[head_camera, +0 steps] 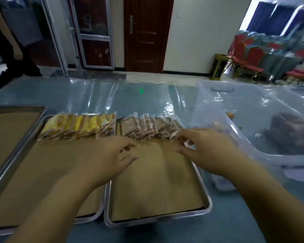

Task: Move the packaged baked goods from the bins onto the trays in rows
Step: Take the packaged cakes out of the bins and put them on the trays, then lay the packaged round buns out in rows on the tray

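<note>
A row of brown packaged baked goods [148,128] lies along the far end of the right metal tray [206,206], which is lined with brown paper. A row of yellow packages [79,127] lies at the far end of the middle tray [88,220]. My right hand [207,148] hovers at the right end of the brown row, fingertips touching the last packet's edge. My left hand [111,155] hangs over the gap between the two trays, fingers apart and empty. A clear plastic bin [263,155] at the right holds dark packaged goods [291,132].
A third paper-lined tray [16,109] sits at the far left. The table is covered with clear plastic sheeting [112,95]. A person in dark clothes [9,50] stands beyond the table at the left. Stacked red chairs [263,55] are at the back right.
</note>
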A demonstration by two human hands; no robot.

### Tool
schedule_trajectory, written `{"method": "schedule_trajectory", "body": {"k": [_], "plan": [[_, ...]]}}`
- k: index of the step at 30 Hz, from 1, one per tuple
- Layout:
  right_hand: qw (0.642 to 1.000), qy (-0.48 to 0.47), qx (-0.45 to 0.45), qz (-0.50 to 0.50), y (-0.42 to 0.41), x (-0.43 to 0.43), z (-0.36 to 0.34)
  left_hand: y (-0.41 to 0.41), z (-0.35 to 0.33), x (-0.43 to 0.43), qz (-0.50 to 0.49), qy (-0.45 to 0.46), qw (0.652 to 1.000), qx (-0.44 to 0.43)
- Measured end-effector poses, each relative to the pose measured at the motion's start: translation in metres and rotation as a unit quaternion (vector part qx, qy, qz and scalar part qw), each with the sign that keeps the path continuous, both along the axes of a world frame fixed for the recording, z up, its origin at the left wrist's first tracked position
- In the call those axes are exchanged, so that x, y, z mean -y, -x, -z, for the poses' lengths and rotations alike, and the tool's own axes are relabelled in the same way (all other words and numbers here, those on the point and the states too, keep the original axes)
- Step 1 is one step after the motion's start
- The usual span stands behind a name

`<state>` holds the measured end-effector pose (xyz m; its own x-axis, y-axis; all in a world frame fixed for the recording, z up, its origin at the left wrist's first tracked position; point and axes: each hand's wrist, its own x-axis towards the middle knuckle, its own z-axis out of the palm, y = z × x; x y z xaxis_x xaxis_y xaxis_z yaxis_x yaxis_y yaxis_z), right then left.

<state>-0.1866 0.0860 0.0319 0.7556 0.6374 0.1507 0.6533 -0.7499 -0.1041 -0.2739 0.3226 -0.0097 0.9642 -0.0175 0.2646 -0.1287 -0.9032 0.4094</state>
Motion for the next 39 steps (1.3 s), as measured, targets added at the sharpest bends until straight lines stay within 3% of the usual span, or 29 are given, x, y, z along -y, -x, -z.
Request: {"method": "schedule_trajectory", "body": {"k": [12, 23, 30, 35, 39], "plan": [[0.994, -0.071, 0.009, 0.078, -0.040, 0.156, -0.048, -0.047, -0.063, 0.126, 0.085, -0.028, 0.994, 0.062], [0.987, 0.071, -0.043, 0.135, -0.163, 0.242, -0.032, -0.190, -0.079, 0.216, 0.174, -0.058, 0.982, 0.040], [0.973, 0.176, -0.112, 0.098, -0.219, 0.276, -0.009, -0.256, -0.054, 0.280, 0.201, -0.216, 0.952, -0.079], [0.957, 0.261, -0.126, -0.003, -0.248, 0.281, 0.011, -0.287, -0.027, 0.307, 0.160, -0.265, 0.927, -0.213], [0.929, 0.340, -0.112, -0.091, -0.268, 0.269, 0.034, -0.306, -0.007, 0.330, 0.125, -0.286, 0.885, -0.344]]}}
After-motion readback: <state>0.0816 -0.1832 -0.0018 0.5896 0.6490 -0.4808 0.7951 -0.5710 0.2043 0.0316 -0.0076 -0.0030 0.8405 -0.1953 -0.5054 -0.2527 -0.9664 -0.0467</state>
